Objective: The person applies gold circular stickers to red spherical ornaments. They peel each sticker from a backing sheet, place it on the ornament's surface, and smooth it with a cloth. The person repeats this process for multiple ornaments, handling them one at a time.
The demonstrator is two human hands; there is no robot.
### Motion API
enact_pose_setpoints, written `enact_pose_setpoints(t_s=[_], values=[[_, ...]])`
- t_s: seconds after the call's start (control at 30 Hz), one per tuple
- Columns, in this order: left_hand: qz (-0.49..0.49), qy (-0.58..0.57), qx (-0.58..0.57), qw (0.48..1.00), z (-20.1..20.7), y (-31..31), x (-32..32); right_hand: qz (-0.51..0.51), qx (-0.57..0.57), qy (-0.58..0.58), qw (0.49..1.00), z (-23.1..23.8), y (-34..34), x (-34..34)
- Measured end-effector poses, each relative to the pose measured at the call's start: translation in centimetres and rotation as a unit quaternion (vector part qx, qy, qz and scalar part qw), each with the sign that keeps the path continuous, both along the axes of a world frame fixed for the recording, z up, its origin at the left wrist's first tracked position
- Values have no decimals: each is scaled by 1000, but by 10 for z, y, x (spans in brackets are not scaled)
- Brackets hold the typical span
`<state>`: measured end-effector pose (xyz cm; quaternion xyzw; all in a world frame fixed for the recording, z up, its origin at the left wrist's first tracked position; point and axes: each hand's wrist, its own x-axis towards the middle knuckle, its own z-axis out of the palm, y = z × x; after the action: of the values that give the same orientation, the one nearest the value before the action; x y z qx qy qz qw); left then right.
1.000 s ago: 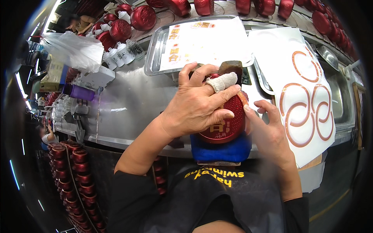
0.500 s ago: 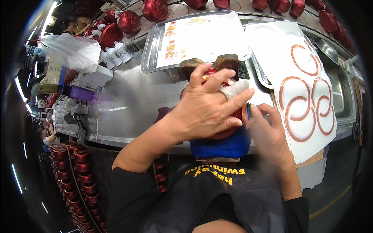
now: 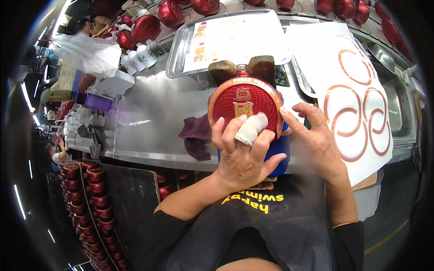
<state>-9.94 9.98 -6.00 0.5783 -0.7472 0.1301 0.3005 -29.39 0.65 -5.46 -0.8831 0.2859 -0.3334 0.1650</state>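
A round red bottle (image 3: 224,100) with a beaded face, gold emblems and an orange ring decal (image 3: 216,93) round its rim rests on a blue cushion (image 3: 279,153). Its neck lies between two dark brown blocks (image 3: 262,70) of a holder. My left hand (image 3: 242,160) is open over the lower part of the bottle's face, fingers spread. White cloth wrapping (image 3: 252,129) covers one of its fingers. At the bottle's right edge, my right hand (image 3: 318,142) touches the ring with one fingertip. Its fingers are apart, and I see nothing held in them.
To the right lies a white sheet (image 3: 312,43) of orange ring decals. A metal tray (image 3: 174,67) with a printed decal sheet (image 3: 253,34) stands behind the bottle. A purple cloth (image 3: 196,135) is at the left; small white bottles (image 3: 144,56) stand farther back. Red bottles line the far edge.
My left hand has moved down and toward me, uncovering the bottle's face and ring. My right hand has spread its fingers and stays by the right edge.
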Motion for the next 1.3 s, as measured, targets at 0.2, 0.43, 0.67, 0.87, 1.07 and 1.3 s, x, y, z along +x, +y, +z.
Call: enact_pose_setpoints(t_s=[0.2,0.43,0.67,0.87,1.07,1.3], values=[[68,-27,-17,997,-7,-16,-18,-7,5,27,1000,0,5,-1],[47,11,-20,999,2,-5,-15,-1,-12,42,999,-1,4,-1],[94,-10,-14,995,-5,-6,-22,-5,-19,48,999,-2,6,-2],[73,-25,-31,997,-3,5,-17,-16,-52,60,997,-4,5,0],[67,-33,-50,996,-10,14,-12,-28,-81,70,994,-2,11,0],[60,-29,-69,995,-19,16,-9,7,-60,84,995,4,32,-5]])
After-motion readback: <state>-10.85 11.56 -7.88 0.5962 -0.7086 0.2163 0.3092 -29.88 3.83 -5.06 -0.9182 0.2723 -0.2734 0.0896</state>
